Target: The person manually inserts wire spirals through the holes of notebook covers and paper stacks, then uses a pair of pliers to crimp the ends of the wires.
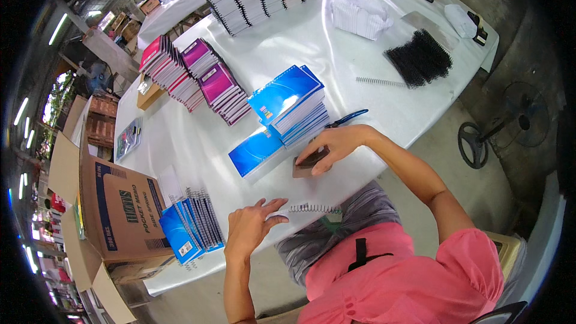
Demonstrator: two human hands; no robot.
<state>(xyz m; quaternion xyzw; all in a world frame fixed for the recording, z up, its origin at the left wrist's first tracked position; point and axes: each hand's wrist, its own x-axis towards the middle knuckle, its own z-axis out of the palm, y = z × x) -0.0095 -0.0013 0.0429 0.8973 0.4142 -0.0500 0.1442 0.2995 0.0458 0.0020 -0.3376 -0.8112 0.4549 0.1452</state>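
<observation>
Your right hand (333, 147) covers most of that brown card (303, 171), and the upper left of the frame is just blur.

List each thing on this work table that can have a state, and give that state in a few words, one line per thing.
left hand: open, fingers spread, by the wire coil
right hand: resting on a brown card
brown card: flat, partly covered
wire coil: loose, lying at the table edge
blue notebooks: closed, stacked
purple notebooks: closed, in leaning stacks
black binding coils: heaped, unused
cardboard box: open, lying on its side
</observation>
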